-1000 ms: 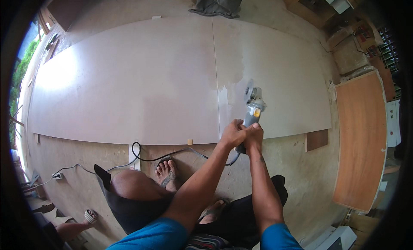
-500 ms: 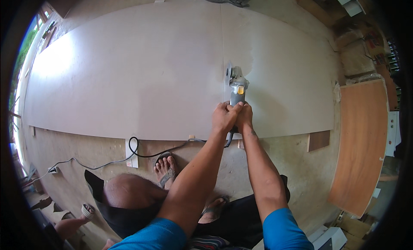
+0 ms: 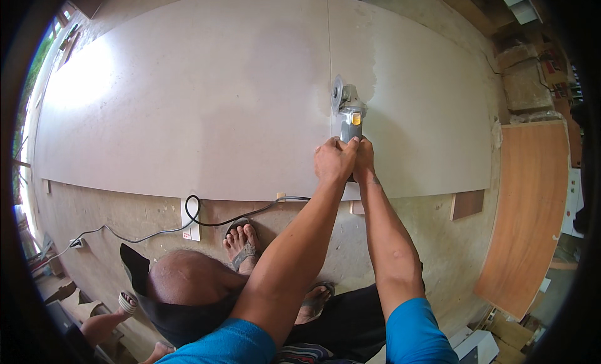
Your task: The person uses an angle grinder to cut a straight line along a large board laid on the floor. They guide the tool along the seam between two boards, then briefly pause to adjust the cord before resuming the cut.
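Observation:
An angle grinder (image 3: 353, 117), grey with a yellow switch, is gripped by both hands over a large pale board (image 3: 250, 138). My left hand (image 3: 335, 158) wraps the body from the left, and my right hand (image 3: 364, 156) closes round it from the right, the two touching. The grinder's disc (image 3: 339, 93) stands on edge at a straight line running across the board; whether it bites into the surface I cannot tell. A black cord (image 3: 238, 219) runs from under my left forearm off to the left.
The board rests low over the floor, with small wood blocks (image 3: 467, 204) along its near edge. A brown wooden panel (image 3: 524, 207) lies at the right. A plug connection (image 3: 76, 243) sits on the floor at left. Another person's foot (image 3: 127, 302) shows at lower left.
Both hands and the grinder have shifted slightly away from me and to the right, with the disc still at the line. The view has moved a little too.

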`<state>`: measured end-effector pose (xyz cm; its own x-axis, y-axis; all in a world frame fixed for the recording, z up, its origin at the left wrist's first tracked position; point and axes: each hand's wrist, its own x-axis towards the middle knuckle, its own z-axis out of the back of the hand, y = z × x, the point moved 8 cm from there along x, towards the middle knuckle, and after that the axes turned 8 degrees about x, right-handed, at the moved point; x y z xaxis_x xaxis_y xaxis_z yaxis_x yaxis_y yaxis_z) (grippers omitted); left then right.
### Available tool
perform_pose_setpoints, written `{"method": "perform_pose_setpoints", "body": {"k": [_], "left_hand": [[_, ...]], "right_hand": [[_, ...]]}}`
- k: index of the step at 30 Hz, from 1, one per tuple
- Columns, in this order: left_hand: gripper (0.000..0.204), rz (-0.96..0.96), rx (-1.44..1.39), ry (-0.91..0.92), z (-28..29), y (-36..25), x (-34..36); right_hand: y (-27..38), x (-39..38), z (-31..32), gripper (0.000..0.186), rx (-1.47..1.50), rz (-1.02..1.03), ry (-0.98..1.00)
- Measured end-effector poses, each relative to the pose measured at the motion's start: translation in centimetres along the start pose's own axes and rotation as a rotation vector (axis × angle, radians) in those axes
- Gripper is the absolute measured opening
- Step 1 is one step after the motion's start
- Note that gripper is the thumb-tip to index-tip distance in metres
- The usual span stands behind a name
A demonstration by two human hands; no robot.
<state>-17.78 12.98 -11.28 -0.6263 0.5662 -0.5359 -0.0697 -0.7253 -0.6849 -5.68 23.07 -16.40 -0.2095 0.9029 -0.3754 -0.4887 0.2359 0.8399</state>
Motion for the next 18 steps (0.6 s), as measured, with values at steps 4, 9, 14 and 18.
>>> {"method": "perform_pose_setpoints", "body": {"k": [4, 9, 14, 18], "left_hand": [[0.06, 0.044, 0.052, 0.051, -0.1, -0.1, 0.1], [0.055, 0.074, 0.109, 0.006, -0.3, -0.1, 0.5], [0.052, 0.091, 0.075, 0.069, -0.6, -0.1, 0.6], [0.048, 0.115, 0.095, 0.105, -0.5, -0.4, 0.3]], "right_hand": [[-0.6, 0.4, -0.2, 0.052, 0.032, 0.048, 0.038], [-1.0, 0.8, -0.2, 0.05, 0.167, 0.067, 0.055], [-1.6, 1.4, -0.4, 0.052, 0.053, 0.107, 0.017], [-1.9, 1.5, -0.1, 0.053, 0.02, 0.094, -0.011]]}}
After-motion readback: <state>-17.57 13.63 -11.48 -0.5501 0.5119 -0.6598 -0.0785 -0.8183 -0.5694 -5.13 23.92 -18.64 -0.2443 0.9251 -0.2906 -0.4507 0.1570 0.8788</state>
